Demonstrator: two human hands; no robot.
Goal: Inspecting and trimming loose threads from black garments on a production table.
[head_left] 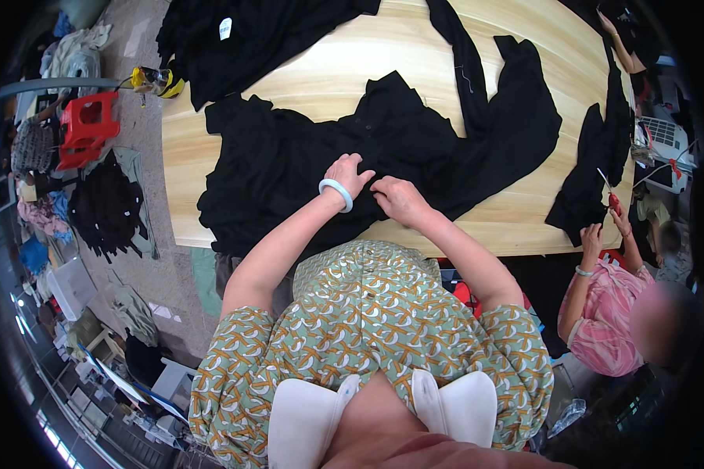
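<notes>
A black knit garment (321,148) with a collar and what look like small buttons lies spread on the table in front of me. My left hand (350,175), below a pale bangle, rests on its middle with thumb and fingers apart. Close by on the right, my right hand (401,202) has its bent fingers pinched on the same garment near its lower edge. The fabric under the fingertips is partly hidden. One long sleeve part (516,117) of black cloth reaches out to the right.
The pale wooden table (305,74) bears another black garment (266,39) with a white tag at the far left. At the right, a person in pink (610,313) holds red-handled scissors (614,205) beside black cloth. A red stool (88,129) stands left of the table.
</notes>
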